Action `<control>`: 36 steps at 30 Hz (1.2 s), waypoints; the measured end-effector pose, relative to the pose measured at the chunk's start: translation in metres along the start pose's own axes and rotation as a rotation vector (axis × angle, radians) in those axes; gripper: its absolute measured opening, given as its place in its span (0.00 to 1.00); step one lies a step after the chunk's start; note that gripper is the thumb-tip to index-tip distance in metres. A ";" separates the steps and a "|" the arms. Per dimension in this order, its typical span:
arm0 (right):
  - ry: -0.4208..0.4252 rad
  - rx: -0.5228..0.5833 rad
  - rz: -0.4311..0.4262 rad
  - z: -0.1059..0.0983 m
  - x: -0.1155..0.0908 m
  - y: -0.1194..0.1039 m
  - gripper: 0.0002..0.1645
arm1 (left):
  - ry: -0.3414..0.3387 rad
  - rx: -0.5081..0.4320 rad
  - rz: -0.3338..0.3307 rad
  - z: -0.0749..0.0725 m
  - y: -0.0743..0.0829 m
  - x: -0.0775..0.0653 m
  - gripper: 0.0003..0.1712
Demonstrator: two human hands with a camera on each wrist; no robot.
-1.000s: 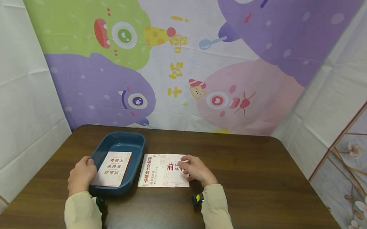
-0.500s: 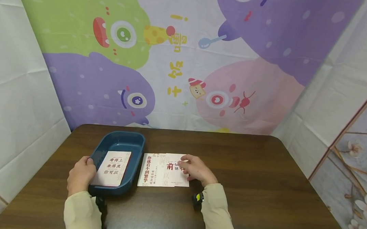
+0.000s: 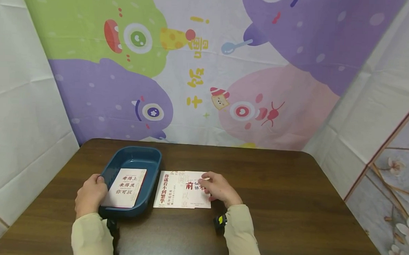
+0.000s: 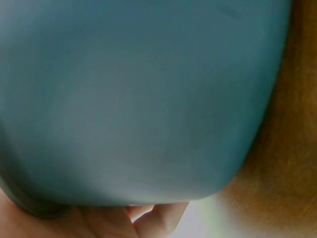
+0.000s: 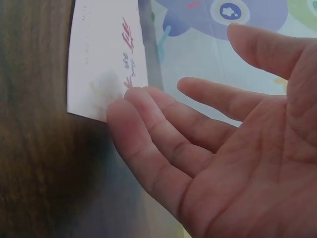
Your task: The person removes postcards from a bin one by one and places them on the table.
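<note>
A dark blue rectangular tray [image 3: 142,165] stands on the left of the table in the head view. My left hand [image 3: 91,195] grips its left rim, thumb over the edge. The tray's outer wall [image 4: 138,109] fills most of the left wrist view. A white card with printed characters [image 3: 124,188] leans inside the tray. To the right of the tray, two white printed cards lie overlapping, a left card [image 3: 169,190] and a right card [image 3: 198,199]. My right hand [image 3: 222,190] rests at the right card's edge; in the right wrist view its relaxed fingertips [image 5: 126,124] touch that card.
The brown wooden table [image 3: 276,206] reaches back to a cartoon-printed cloth [image 3: 194,131]. White cloth hangs at the left side [image 3: 30,108], and a flower-patterned panel [image 3: 393,189] stands at the right.
</note>
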State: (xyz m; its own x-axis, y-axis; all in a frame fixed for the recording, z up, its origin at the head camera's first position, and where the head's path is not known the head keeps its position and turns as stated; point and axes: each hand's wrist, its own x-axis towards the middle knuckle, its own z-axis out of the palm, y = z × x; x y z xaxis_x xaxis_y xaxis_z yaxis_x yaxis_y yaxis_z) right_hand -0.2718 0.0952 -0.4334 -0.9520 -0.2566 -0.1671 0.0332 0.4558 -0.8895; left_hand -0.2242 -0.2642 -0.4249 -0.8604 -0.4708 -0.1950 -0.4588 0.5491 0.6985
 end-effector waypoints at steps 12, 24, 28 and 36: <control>0.062 0.053 -0.161 0.012 -0.008 -0.029 0.21 | -0.003 0.004 0.003 -0.002 0.000 0.000 0.34; 0.113 -0.367 -0.616 0.115 -0.014 -0.099 0.12 | -0.017 0.004 0.023 0.004 0.000 0.002 0.32; -0.008 -0.554 -0.688 0.150 0.003 -0.105 0.15 | -0.018 0.016 0.042 0.006 -0.002 0.000 0.31; 0.063 -0.965 -0.603 0.190 0.021 -0.110 0.20 | -0.004 0.042 0.060 -0.002 -0.007 0.002 0.32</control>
State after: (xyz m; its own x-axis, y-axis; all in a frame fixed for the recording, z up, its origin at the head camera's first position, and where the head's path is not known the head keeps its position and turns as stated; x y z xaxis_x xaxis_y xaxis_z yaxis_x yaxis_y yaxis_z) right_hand -0.2380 -0.1221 -0.4198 -0.7480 -0.6251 0.2228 -0.6569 0.7451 -0.1150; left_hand -0.2221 -0.2700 -0.4286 -0.8875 -0.4332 -0.1569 -0.4154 0.6049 0.6794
